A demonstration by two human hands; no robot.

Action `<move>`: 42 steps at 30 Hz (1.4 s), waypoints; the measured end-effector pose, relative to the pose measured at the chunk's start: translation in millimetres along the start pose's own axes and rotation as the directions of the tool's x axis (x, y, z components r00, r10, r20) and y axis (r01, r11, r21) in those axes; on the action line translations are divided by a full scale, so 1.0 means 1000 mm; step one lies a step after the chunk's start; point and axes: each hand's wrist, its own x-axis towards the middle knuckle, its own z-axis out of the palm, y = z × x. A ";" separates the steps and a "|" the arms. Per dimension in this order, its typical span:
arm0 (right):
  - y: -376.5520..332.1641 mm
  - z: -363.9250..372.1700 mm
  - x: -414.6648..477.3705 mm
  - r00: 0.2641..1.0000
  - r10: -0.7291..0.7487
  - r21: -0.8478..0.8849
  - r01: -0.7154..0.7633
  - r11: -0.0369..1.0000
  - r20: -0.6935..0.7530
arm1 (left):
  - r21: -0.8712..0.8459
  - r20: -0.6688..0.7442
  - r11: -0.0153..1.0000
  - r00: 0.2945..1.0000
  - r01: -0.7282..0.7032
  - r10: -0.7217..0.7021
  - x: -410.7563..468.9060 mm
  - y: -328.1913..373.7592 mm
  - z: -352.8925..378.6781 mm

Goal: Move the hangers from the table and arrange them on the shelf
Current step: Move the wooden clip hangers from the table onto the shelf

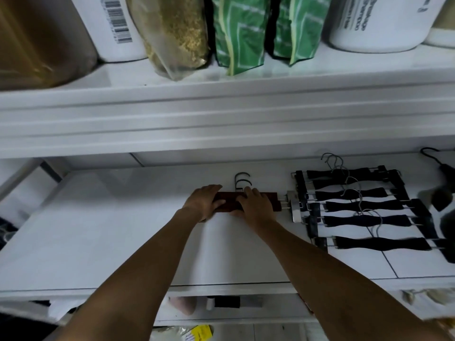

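The left hand (203, 201) and the right hand (256, 205) both lie on a small stack of dark brown wooden clip hangers (273, 201), fingers curled over the bars and gripping them, the left at the stack's left part, the right at its middle. The stack rests flat on the white shelf board (123, 230), its dark hooks (242, 180) pointing to the back.

Just right of the stack, near its shiny metal clip (294, 205), a set of black velvety clip hangers (364, 205) is already laid out in overlapping rows on the same board. To my eye the job is well along: one kind is arranged, and the wooden ones are being set or squared beside them.

What is left cannot be judged, since the table is out of view. The hands cover much of the stack, so I cannot count its hangers. Far right of the stack, a blurred dark shape (443, 198) is cut off by the edge. Above the stack, on the upper board, the green patterned packets (240, 33) are cropped at the top.
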 end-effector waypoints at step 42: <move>0.031 -0.094 -0.078 0.954 0.266 0.037 -0.263 0.964 -0.137 | 0.281 -0.078 0.940 0.971 -0.196 0.226 -0.033 0.094 -0.063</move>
